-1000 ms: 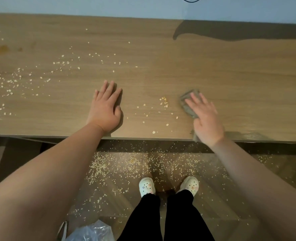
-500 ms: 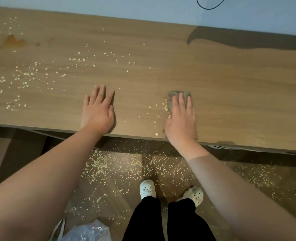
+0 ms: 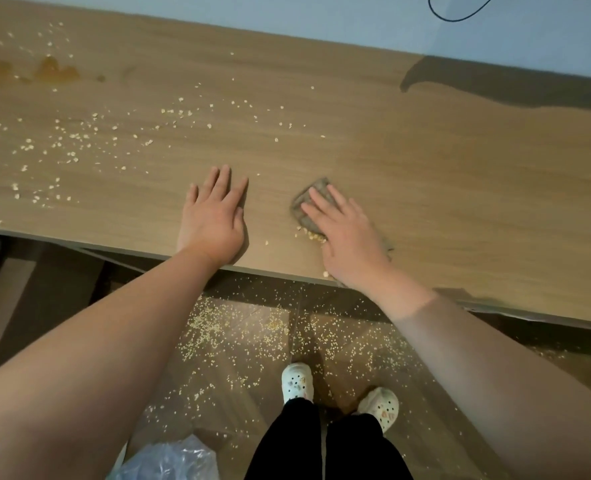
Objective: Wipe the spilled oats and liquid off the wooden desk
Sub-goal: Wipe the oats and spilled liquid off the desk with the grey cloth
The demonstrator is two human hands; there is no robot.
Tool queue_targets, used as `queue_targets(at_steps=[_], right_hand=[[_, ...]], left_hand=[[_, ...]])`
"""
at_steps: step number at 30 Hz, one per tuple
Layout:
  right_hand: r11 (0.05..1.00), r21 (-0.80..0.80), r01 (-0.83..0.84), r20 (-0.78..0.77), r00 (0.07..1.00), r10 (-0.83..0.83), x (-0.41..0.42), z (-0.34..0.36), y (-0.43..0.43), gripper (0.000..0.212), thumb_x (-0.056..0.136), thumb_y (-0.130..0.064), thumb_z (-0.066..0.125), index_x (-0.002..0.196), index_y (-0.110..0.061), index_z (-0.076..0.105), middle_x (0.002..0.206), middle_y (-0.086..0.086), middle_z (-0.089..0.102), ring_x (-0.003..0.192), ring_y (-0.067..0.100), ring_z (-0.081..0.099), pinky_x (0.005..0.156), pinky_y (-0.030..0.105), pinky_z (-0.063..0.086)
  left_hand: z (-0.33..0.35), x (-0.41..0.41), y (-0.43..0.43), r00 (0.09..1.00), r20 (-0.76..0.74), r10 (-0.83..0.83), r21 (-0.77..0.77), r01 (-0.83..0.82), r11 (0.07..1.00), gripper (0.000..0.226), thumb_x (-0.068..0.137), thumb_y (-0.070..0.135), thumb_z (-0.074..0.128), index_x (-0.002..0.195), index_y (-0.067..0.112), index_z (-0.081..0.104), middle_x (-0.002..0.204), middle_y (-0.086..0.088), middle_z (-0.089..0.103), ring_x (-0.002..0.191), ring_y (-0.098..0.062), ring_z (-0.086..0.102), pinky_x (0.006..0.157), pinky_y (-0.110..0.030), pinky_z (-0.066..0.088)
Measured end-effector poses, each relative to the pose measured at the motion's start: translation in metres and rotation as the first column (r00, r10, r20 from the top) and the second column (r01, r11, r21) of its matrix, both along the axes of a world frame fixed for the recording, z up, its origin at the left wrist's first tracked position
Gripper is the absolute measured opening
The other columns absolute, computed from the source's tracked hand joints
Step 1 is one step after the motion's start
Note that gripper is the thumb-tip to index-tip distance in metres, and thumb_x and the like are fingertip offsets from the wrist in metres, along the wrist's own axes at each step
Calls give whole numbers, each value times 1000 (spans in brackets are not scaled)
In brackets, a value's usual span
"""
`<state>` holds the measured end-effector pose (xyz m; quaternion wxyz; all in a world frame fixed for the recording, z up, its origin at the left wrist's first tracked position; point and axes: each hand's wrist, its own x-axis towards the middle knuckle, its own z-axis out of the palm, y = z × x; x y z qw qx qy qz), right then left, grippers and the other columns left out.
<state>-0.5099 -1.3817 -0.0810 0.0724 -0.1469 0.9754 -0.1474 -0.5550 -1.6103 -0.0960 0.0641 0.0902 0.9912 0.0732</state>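
Right hand (image 3: 351, 242) and cloth (image 3: 298, 202) farther left now

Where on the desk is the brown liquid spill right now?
In the head view, the brown liquid spill lies at the far left of the desk, near its back edge, beyond the scattered oats.

A single wide-angle head camera looks steeply down from close above the tabletop (image 3: 425, 188), standing at its front edge. It faces the wall (image 3: 322, 15) along the top and takes in the floor (image 3: 218, 393) directly below.

Plastic bag (image 3: 169, 459); white clogs (image 3: 297, 381)
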Motion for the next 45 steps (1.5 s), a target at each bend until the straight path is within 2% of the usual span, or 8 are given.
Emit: queue_targets(at_steps=[6, 13, 20, 25, 31, 37, 41, 45], right_hand=[[897, -70, -436, 62, 896, 440, 21, -7, -1, 63, 89, -14, 35, 146, -31, 16, 157, -12, 3, 146, 12, -11, 116, 39, -16], [994, -96, 48, 24, 999, -46, -16, -3, 2, 64, 93, -3, 40, 148, -32, 28, 158, -13, 11, 150, 15, 1, 123, 41, -3], [911, -257, -322, 133, 922, 363, 7, 7, -10, 63, 92, 2, 44, 144, -32, 36, 152, -20, 18, 147, 6, 7, 122, 33, 2], [888, -435, 147, 56, 989, -136, -23, 26, 42, 65, 89, 11, 38, 139, -30, 45, 153, -13, 33, 146, 12, 23, 123, 41, 16], [922, -144, 359, 59, 933, -355, 3, 7, 102, 67, 91, 3, 42, 151, -25, 29, 161, -4, 19, 150, 19, 9, 123, 48, 11], [826, 52, 562, -68, 827, -558, 47, -6, 16, 71, 93, -7, 41, 156, -23, 13, 163, 3, 1, 150, 29, -1, 122, 50, 7], [957, -48, 287, -58, 956, -289, 48, -9, -67, 71, 93, -5, 50, 154, -24, 19, 163, 0, 2, 150, 26, -4, 120, 46, -8], [962, -196, -188, -74, 982, 177, 54, -10, -84, 62, 81, 3, 59, 140, -15, 51, 153, 6, 37, 145, 32, 28, 117, 55, 11]], left_hand=[[2, 0, -1, 1000, 3, 0, 7, 0, 1000, 56, 102, 26, 31, 156, 26, 16, 164, -6, 6, 151, -21, -1, 122, -44, 3], [1, 0, -1, 1000, 11, 8, 4, -8, 1000, 56, 102, 27, 30, 156, 28, 15, 165, -4, 4, 151, -19, -3, 122, -43, 1], [0, 0, -1, 1000, 4, 8, 29, -8, 1000, 55, 102, 26, 31, 156, 27, 17, 164, -3, 5, 151, -18, -2, 123, -42, 1], [-1, 0, -1, 1000, -5, 7, 36, -7, 999, 55, 103, 26, 30, 156, 27, 17, 164, -4, 6, 151, -18, -1, 123, -42, 1], [0, 1, 0, 1000, -24, 15, 39, -14, 999, 55, 102, 25, 32, 156, 26, 20, 164, -4, 8, 151, -19, 1, 123, -42, 2], [0, -7, -14, 999, -9, -42, 100, 43, 994, 54, 102, 22, 37, 154, 30, 25, 163, 0, 13, 151, -18, 6, 122, -40, 11], [5, -17, -33, 989, 38, -146, 179, 137, 974, 53, 101, 14, 42, 152, 29, 32, 162, 3, 19, 150, -17, 11, 119, -37, 15], [7, -20, -37, 985, 29, -168, 248, 156, 956, 54, 99, 8, 44, 149, 26, 37, 160, 2, 25, 149, -17, 15, 119, -32, 10]])
